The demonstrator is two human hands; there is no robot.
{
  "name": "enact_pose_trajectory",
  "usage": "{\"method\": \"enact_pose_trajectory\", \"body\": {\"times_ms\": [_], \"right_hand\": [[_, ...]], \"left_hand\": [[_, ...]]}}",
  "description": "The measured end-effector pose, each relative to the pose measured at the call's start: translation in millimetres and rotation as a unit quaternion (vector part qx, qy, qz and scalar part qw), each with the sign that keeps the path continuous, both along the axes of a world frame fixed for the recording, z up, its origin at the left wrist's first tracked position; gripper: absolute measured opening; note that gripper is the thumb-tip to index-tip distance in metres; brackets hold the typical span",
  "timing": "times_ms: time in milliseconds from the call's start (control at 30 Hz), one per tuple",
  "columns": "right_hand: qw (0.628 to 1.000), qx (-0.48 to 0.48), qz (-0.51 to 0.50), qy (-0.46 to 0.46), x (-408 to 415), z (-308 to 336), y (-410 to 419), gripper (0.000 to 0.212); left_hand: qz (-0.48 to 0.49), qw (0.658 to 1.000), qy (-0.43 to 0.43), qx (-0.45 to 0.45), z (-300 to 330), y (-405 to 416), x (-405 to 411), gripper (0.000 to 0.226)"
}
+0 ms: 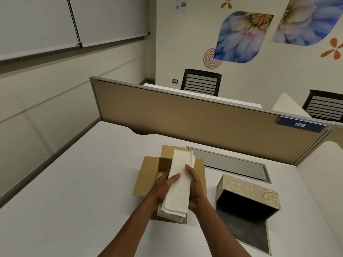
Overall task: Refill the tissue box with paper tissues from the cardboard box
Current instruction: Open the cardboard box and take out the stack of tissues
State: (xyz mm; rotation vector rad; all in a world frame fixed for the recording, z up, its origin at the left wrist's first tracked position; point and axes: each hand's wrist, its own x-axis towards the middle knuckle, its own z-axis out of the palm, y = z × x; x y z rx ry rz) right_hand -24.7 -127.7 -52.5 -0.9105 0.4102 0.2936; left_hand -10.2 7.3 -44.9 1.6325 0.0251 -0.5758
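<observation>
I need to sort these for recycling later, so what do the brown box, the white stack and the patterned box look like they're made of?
Brown box: plain matte cardboard, judging by its tan colour and folded flaps.
White stack: soft paper tissues, thin layered sheets showing at the edges.
Patterned box: likely rigid board with a beige, embossed-looking paper or fabric cover; dark lining inside. The exact covering is unclear.

white desk (74, 182) | on it: brown cardboard box (148, 175), flaps open, mid | tissue box (248, 193) just R of it, open, lid flat on desk
</observation>
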Motion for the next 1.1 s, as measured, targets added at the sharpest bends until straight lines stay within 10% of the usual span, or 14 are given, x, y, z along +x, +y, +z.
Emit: {"method": "enact_pose_trajectory", "body": {"times_ms": [700, 1100], "right_hand": [[0.987, -0.126, -0.063, 0.08, 9, 14, -27, 0.068], [0.975, -0.13, -0.156, 0.089, -25, 23, -73, 0.05]], "left_hand": [[0.01, 0.999, -0.042, 0.013, -2, 0, -17, 0.076], [-0.19, 0.977, 0.092, -0.014, 7, 4, -32, 0.076]]}}
